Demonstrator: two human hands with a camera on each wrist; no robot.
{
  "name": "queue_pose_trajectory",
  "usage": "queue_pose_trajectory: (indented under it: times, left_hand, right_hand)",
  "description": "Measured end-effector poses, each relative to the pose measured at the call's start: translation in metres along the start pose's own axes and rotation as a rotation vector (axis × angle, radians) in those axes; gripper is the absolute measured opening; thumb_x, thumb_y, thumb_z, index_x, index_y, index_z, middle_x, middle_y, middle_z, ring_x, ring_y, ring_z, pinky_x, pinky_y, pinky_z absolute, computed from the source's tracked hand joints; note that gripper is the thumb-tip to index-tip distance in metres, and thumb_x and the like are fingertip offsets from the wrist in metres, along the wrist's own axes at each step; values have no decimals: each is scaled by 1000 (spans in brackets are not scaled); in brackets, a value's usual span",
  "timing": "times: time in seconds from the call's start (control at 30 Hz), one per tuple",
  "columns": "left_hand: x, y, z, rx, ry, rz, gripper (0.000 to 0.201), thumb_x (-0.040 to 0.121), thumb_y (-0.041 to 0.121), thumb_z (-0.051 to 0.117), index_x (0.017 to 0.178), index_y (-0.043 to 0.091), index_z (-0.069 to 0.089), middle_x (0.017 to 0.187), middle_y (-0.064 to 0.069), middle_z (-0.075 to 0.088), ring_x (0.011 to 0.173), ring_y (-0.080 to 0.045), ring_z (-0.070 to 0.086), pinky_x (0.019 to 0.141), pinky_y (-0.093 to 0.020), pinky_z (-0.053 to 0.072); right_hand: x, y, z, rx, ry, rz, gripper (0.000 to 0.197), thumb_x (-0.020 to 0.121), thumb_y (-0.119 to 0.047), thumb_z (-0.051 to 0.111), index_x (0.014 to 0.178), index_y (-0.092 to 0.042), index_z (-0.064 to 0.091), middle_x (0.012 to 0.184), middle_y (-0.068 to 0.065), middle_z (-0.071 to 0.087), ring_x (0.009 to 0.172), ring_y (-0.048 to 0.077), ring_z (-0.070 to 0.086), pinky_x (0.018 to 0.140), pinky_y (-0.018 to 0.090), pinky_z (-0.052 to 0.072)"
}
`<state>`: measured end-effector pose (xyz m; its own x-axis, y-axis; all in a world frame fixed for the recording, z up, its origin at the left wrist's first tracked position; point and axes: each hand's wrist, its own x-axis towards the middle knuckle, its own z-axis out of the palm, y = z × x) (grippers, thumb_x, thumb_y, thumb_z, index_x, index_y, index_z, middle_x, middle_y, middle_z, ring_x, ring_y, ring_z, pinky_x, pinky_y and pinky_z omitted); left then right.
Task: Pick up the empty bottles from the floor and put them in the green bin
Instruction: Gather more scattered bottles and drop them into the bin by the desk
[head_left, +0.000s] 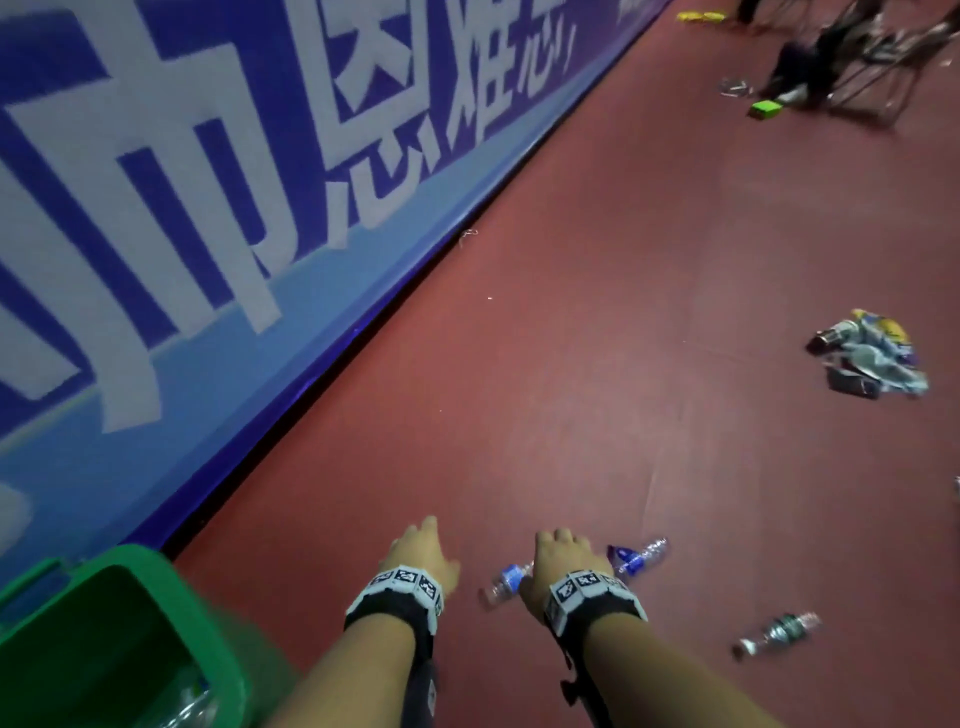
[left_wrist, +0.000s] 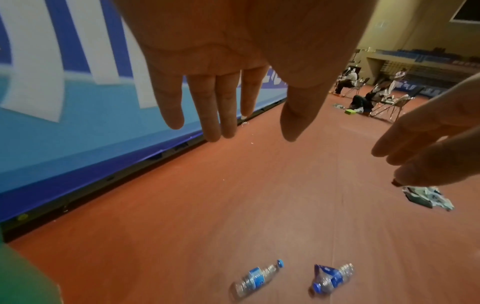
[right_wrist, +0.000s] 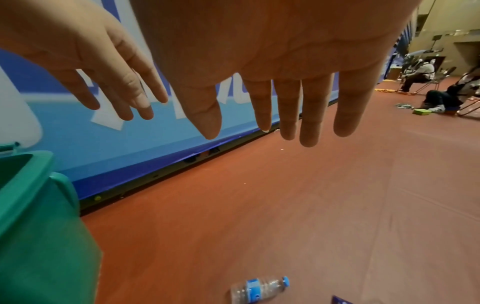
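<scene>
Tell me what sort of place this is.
Probably an indoor sports hall: a red sports floor, a long blue banner barrier with large white characters along its edge, and people on folding chairs before tiered stands at the far end.

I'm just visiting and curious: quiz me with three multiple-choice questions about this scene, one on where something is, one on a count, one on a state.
1. Where is the green bin?
A. beside the blue banner wall, to the person's left
B. next to the far chairs
C. to the person's right

2. How many bottles lie near the hands in the head view?
A. one
B. three
C. six

3. What are the hands doing?
A. each gripping a bottle
B. open, holding nothing
C. resting inside the bin

Answers:
1 A, the bin stands against the wall at lower left.
2 B, one bottle, a second, a third.
3 B, left hand and right hand show straight, empty fingers.
</scene>
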<state>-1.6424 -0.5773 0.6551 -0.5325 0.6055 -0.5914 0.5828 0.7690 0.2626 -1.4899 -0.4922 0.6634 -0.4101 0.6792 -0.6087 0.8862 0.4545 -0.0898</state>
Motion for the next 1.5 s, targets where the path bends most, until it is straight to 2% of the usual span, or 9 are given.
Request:
queue_pose_trajectory:
  times: [0.2,0.4,0.57,0.7,0.9,1.03,1.2,1.3,1.5]
  left_hand:
    - [33,94,53,-24,-79,-4,92,84,45,68,153,15,16,153,-10,30,138,-29,37,111,-37,36]
    - [139,140,117,84,-148,-26,96,82,49,69,154,15,14,151,-10,32,136,-29,39,109,-40,38]
    - [284,162,220,222,-228,13,96,80,55,67,151,15,17,147,-10,36,132,-32,42,106,-50,39]
    - [400,165,319,349,-301,47,81,75,55,72,137,16,37,130,-8,52,120,-30,52,99,-48,45]
    - [488,129,454,425,-416,46,61,74,46,75,123,18,50,119,-5,60,106,-28,61,90,-38,52]
    - [505,109,510,468,-401,102,55,87,38,65,132,16,43,131,-11,47,120,-32,49,94,-44,46]
    - [501,112,503,432,-323,141,54,86,34,67,131,18,42,129,-10,44,119,-30,46,91,-43,47]
    - [493,126,473,408,-279,149,53,85,34,66,130,19,42,128,-9,43,119,-29,45,89,-42,48]
    - [407,147,336,300,-177,154,48,83,26,65,126,19,45,123,-8,44,115,-29,47,87,-40,48]
  right_hand:
    - [52,105,5,67,-27,80,48,90,-38,54,132,-20,40,135,2,43,127,25,40,99,42,42]
    - [152,191,43,134,-67,183,57,89,-50,56,134,-20,40,139,3,41,129,25,42,97,41,43]
    - [292,263,140,151,-90,299,61,92,-46,52,143,-19,29,143,2,38,128,24,42,98,42,45]
    - [404,313,231,170,-147,360,68,83,-47,63,140,-25,31,145,3,34,129,27,41,97,44,46]
    - [527,353,359,151,-168,352,86,83,-61,54,153,-41,8,161,1,-17,138,39,33,106,47,40]
    - [554,361,408,68,-175,386,74,84,-70,44,146,-31,34,162,7,-7,141,44,12,114,47,24]
    - [542,349,402,106,-119,380,57,89,-45,54,142,-27,40,162,1,-8,133,46,23,109,34,30]
    - [528,327,376,93,-126,253,64,85,-45,65,141,-28,40,162,-2,-13,129,44,28,106,37,36]
    - [434,263,245,27,-104,107,57,81,-33,65,134,-29,45,160,-10,-12,133,41,22,101,44,46]
